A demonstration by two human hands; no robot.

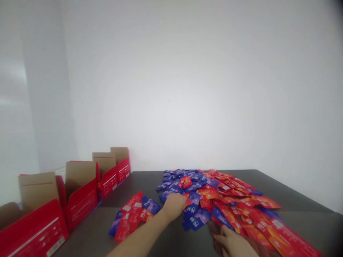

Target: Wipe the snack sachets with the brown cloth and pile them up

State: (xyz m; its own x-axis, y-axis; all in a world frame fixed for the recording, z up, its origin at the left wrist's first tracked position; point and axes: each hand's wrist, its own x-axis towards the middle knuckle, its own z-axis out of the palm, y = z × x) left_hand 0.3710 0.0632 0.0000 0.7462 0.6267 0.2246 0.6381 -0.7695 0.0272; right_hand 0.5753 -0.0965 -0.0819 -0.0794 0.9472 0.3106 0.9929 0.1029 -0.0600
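Over the near left edge of a packet pile, my left hand [173,207] is closed, its fingertips on an orange-red packet [188,201]; its fingers are partly hidden. Beside it, blue-purple packets [197,217] with white lettering lie overlapped. Low in the view my right hand [232,243] is nearest to the long red-orange packets [227,216]. Its fingers point left, somewhat apart, and I see nothing held between them. Under and left of my left forearm lies a smaller group of red packets [130,217] with a purple packet [150,205] next to it.
A row of red cardboard boxes [83,203] with raised brown flaps lines the left side of the dark table [112,198]. More blue packets [174,182] and red packets [238,185] are heaped towards the back. A white wall [187,89] stands behind the table.
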